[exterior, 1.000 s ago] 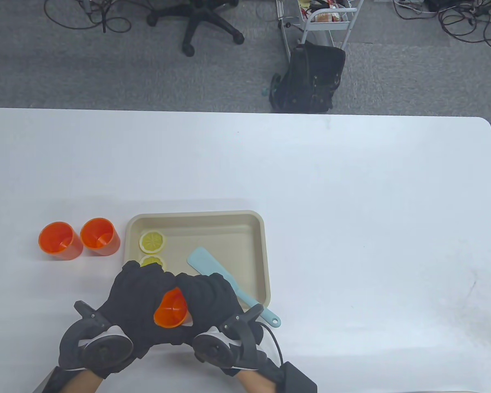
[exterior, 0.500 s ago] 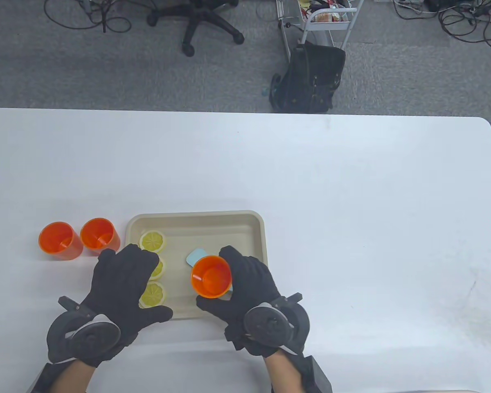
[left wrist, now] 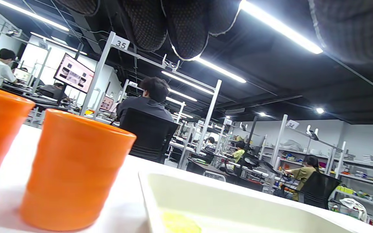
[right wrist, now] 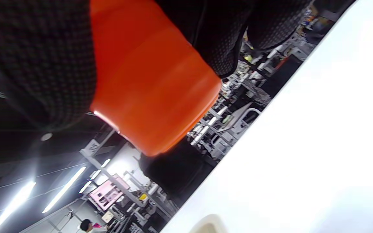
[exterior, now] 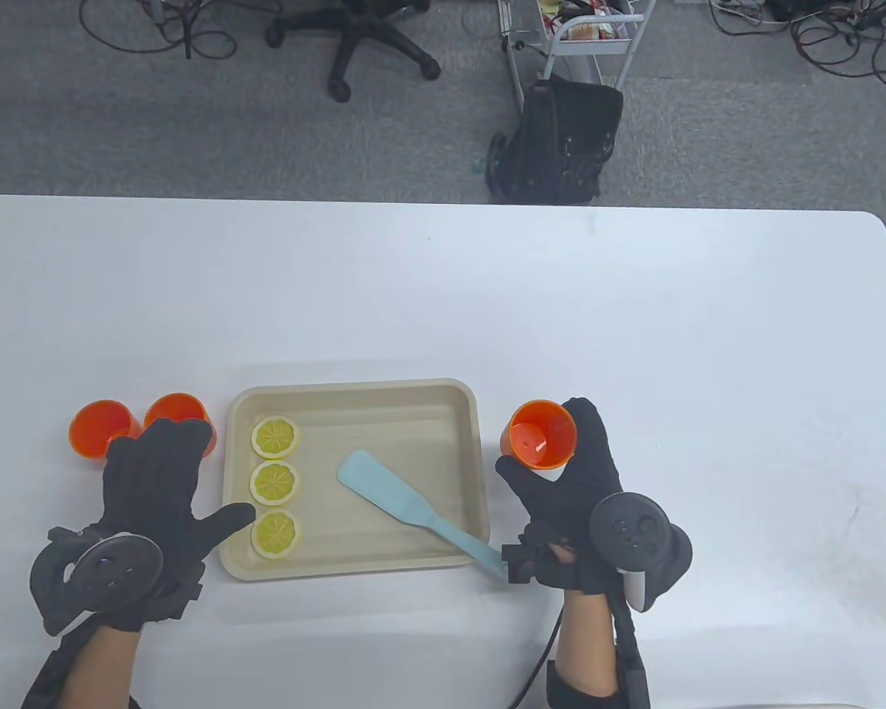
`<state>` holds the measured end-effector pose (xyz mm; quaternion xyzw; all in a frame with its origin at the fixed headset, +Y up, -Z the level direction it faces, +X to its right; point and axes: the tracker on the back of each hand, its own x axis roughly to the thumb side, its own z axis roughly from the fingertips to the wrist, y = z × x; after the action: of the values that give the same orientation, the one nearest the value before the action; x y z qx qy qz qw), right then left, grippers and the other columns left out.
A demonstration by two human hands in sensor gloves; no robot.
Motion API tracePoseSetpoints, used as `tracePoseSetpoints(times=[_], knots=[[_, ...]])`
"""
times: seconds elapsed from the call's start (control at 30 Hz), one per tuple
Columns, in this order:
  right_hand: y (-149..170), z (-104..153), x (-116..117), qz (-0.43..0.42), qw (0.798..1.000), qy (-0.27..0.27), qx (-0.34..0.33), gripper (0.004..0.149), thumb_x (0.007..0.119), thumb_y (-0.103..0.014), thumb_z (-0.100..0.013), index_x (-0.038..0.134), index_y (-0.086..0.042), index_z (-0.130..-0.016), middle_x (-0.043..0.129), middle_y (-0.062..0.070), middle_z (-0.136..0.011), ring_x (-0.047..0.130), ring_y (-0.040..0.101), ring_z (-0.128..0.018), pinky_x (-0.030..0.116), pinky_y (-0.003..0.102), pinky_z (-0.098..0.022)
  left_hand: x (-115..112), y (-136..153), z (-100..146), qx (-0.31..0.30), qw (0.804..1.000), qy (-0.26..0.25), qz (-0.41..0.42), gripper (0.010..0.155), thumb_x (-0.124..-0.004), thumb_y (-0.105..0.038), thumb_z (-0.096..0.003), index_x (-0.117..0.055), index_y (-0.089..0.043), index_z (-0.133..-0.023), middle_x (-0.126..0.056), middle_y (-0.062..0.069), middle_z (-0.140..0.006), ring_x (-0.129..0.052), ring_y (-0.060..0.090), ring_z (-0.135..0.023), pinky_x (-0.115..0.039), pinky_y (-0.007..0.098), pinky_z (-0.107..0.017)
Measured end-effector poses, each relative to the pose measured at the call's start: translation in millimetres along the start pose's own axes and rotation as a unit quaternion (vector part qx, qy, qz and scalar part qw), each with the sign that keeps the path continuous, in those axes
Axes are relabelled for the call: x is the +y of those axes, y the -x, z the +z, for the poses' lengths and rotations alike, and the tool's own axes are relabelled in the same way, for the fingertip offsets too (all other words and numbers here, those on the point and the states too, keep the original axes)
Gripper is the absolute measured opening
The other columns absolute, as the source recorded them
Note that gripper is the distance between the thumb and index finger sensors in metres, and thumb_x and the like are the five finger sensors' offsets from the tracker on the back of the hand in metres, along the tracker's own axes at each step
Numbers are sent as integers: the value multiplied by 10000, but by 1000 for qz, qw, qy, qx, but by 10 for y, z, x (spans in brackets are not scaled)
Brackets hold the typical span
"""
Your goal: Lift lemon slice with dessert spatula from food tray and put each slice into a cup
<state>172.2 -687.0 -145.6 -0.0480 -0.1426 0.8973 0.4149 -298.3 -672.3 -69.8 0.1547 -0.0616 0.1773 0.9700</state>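
The white table [exterior: 635,332] carries a beige food tray [exterior: 466,443] near its front edge, left of the middle. Three lemon slices [exterior: 275,481] lie in a column along the tray's left side, and the light-blue dessert spatula [exterior: 399,496] rests slanted inside with its handle over the front right corner. The right hand [exterior: 572,480] curls round an orange cup [exterior: 540,436] just beside the tray's right rim. The left hand [exterior: 155,487] lies flat with fingers spread, holding nothing, and partly hides one of the two orange cups [exterior: 103,427] left of the tray. In the left wrist view, frame tags read "35" and "34".
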Motion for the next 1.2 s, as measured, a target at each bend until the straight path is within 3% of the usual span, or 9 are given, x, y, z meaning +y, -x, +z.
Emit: tracePoseSetpoints(times=[0.2, 0.27, 0.4, 0.6, 1.03, 1.2], knots=[[259, -120, 227, 52, 997, -26, 55, 1036, 1059, -504, -326, 414, -265, -1102, 645, 6, -1095, 798, 312, -972, 592, 615, -760, -6, 69, -5, 15, 1000, 3, -9, 1037, -793, -761, -405, -389, -227, -1197, -577, 101, -1214, -548, 469, -1152, -377, 774, -803], [315, -165, 285, 35, 995, -61, 71, 1035, 1063, -487, -347, 394, -265, -1104, 622, 13, -1105, 775, 324, -986, 572, 620, -767, -12, 89, -7, 19, 1000, 3, -11, 1033, -789, -760, -412, -386, -224, -1198, -574, 101, -1216, -547, 471, -1152, -376, 776, -801], [399, -212, 353, 47, 990, -79, 104, 1034, 1068, -473, -351, 383, -277, -1101, 612, 9, -1109, 756, 327, -989, 563, 615, -769, -17, 114, -8, 23, 1000, 5, -10, 1034, -788, -761, -412, -386, -223, -1198, -573, 101, -1216, -547, 472, -1151, -375, 776, -801], [469, -226, 336, 52, 990, -53, 121, 1032, 1069, -473, -333, 400, -290, -1097, 629, 2, -1105, 768, 326, -981, 580, 612, -760, -17, 114, -5, 22, 1000, 5, -9, 1028, -786, -760, -417, -386, -225, -1198, -570, 101, -1217, -544, 474, -1151, -374, 776, -801], [527, -267, 626, 143, 978, -67, 139, 1021, 1046, -479, -339, 381, -294, -1092, 619, 42, -1107, 812, 324, -980, 634, 561, -753, -19, 120, -5, 25, 1000, 9, -12, 1033, -788, -762, -409, -391, -226, -1197, -573, 102, -1216, -547, 473, -1150, -375, 778, -799], [535, -273, 649, 133, 978, -82, 139, 1012, 1007, -473, -372, 345, -281, -1112, 594, 76, -1121, 831, 316, -977, 644, 550, -750, -22, 123, -9, 27, 999, 12, -15, 1028, -787, -761, -415, -392, -225, -1198, -574, 103, -1216, -547, 475, -1150, -375, 778, -798]])
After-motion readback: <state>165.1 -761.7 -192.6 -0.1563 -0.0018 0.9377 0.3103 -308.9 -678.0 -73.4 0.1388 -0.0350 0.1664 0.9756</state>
